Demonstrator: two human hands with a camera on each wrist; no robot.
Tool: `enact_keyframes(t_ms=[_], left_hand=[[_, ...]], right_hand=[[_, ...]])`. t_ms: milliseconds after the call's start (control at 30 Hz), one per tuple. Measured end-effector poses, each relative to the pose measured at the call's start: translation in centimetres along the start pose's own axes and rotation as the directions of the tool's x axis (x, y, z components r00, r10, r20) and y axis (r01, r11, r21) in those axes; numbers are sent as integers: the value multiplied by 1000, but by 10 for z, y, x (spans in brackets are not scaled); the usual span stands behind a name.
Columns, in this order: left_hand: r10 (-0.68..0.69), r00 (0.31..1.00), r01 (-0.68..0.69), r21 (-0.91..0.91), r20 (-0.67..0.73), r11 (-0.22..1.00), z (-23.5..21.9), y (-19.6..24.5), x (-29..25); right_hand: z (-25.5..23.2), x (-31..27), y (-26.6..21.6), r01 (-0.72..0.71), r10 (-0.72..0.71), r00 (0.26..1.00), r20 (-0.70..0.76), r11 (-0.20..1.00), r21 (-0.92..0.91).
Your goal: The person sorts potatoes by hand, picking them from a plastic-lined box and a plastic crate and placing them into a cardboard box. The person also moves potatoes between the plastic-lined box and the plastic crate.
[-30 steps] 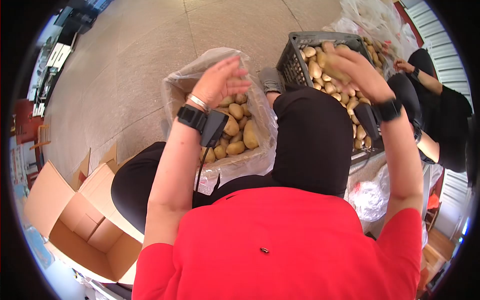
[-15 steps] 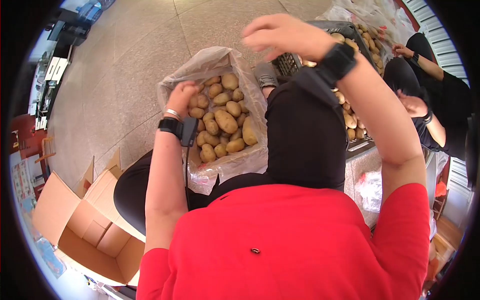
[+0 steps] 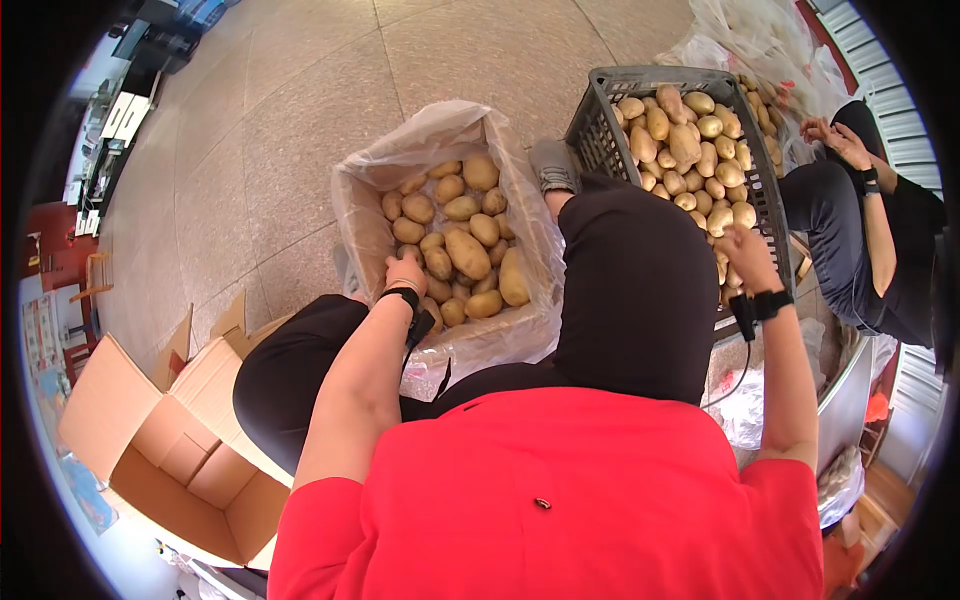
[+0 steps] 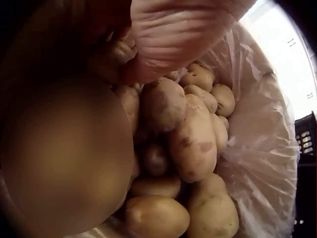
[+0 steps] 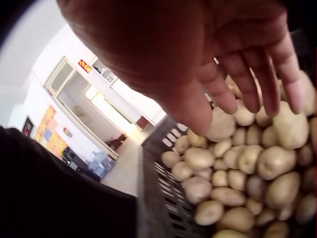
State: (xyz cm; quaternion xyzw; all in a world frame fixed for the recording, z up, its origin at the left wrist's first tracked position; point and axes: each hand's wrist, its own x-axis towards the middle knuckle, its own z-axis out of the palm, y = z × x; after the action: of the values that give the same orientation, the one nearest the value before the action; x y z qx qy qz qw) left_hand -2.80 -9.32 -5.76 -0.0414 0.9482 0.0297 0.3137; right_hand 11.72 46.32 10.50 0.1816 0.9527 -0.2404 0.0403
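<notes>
Potatoes fill much of a plastic-lined box in front of the person. The left hand is down at the box's near left side, among the potatoes; in the left wrist view the palm hides whatever its fingertips touch. A black crate to the right holds many smaller potatoes. Over the crate's near part is the right hand. Its fingers hang spread and slightly bent above the potatoes in the right wrist view, with nothing held.
An empty cardboard box with raised flaps stands at the lower left. Another person in black sits at the right, beside the crate. Clear plastic bags of potatoes lie behind it. A shoe stands between box and crate.
The right hand has gone from in front of the crate's far left corner to its near right part. The left hand has come down and nearer the body, into the lined box.
</notes>
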Motion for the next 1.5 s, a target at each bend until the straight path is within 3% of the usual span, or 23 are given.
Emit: enact_keyframes(t_ms=[33,167,233,300,367,467,567,600,633,733,833,900,1000,1067,1133,1233,1267,1400,1500], left_hand=[[-97,995,96,-53,2,994,-13,9,-13],[77,997,-74,-77,29,994,-11,6,-12],[77,994,-78,13,74,997,-16,9,-13],[19,996,-18,-16,91,1000,-28,16,-22],[-11,998,11,13,57,1000,-17,12,-15],[-79,996,82,-85,37,993,-10,10,-7],[-100,994,107,-135,53,985,-10,11,-7],[-20,998,27,-128,55,991,-10,13,-9],[55,997,-48,-122,56,991,-11,12,-12],[96,995,-94,-135,6,986,-9,0,-15],[-83,996,79,-192,-14,978,-17,8,-13],[-135,990,127,-163,-42,978,-19,8,-17],[-130,987,128,-28,-91,991,-23,11,-19],[-79,987,84,36,-137,996,-12,5,-11],[56,984,-8,276,-169,961,-14,6,-13],[145,973,-71,368,-178,927,-13,5,-17],[128,975,-70,294,-183,953,-6,1,-13],[84,989,-46,288,-122,957,-14,4,-16],[44,986,1,265,-162,964,-18,14,-20]], right_hand=[[3,-9,3,-67,67,997,37,998,10],[23,-34,38,-218,228,966,118,971,-95],[24,-37,51,-195,230,951,206,965,-177],[28,-29,65,-305,353,904,240,928,-216],[11,-25,27,-363,395,913,97,898,-249],[34,-10,55,-283,241,956,-165,903,-323],[36,2,32,-278,246,960,-134,899,-338],[36,7,18,-359,336,933,-127,870,-339],[38,11,19,-351,328,936,-123,873,-339],[50,24,14,-369,347,929,-127,845,-387],[45,23,-3,-379,314,924,-219,825,-420],[40,24,-17,-274,156,951,-268,828,-489],[45,41,-3,-191,149,980,-129,881,-432],[47,52,-5,-270,298,954,-14,842,-467],[51,58,-4,-284,300,953,-33,856,-432],[51,61,-4,-339,333,940,-80,872,-355],[49,61,-2,-336,331,941,-72,884,-325],[43,63,8,-299,298,953,-50,904,-307],[37,70,30,-273,277,961,-27,920,-282]])
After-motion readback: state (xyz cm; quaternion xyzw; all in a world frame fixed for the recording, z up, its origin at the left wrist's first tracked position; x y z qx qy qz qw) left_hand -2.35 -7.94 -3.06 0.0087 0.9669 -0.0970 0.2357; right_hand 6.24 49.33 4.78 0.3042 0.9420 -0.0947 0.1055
